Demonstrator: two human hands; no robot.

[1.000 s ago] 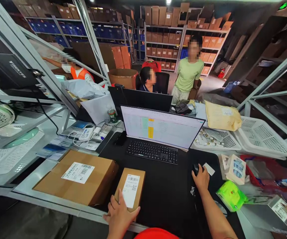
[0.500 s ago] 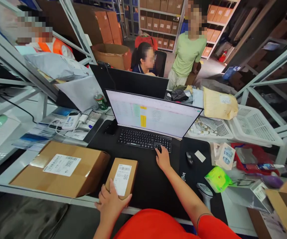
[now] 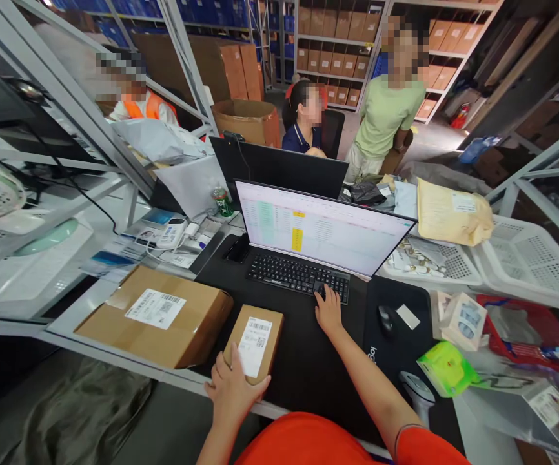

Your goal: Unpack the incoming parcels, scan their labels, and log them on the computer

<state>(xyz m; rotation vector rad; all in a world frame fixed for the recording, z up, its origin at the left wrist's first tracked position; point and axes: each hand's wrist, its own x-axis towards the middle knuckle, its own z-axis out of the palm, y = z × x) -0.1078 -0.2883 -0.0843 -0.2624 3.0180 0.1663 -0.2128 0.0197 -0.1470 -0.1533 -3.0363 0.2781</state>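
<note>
My left hand [image 3: 232,391] grips the near end of a small cardboard box [image 3: 264,320], thumb at its right corner and fingers along the left side and top. A white label [image 3: 254,347] with printed codes faces up on it. Over the number pad of a black keyboard [image 3: 284,272] is my right hand [image 3: 329,311], its fingers stretched out and at least one on the keys. Behind the keyboard a monitor [image 3: 321,223] shows a spreadsheet with yellow and green cells. To the left of the small box lies a larger labelled cardboard box [image 3: 202,316].
On the desk mat to the right are a mouse [image 3: 385,321], a white card [image 3: 408,316], a barcode scanner [image 3: 417,391] and a green packet [image 3: 448,369]. White baskets [image 3: 526,265] stand farther right. Papers and a white charger [image 3: 172,234] lie left. Several people are beyond the monitors.
The view has turned slightly left, so the desk appears farther right and more of the left side shows. Both hands stay where they were, on the small cardboard box and the keyboard.
</note>
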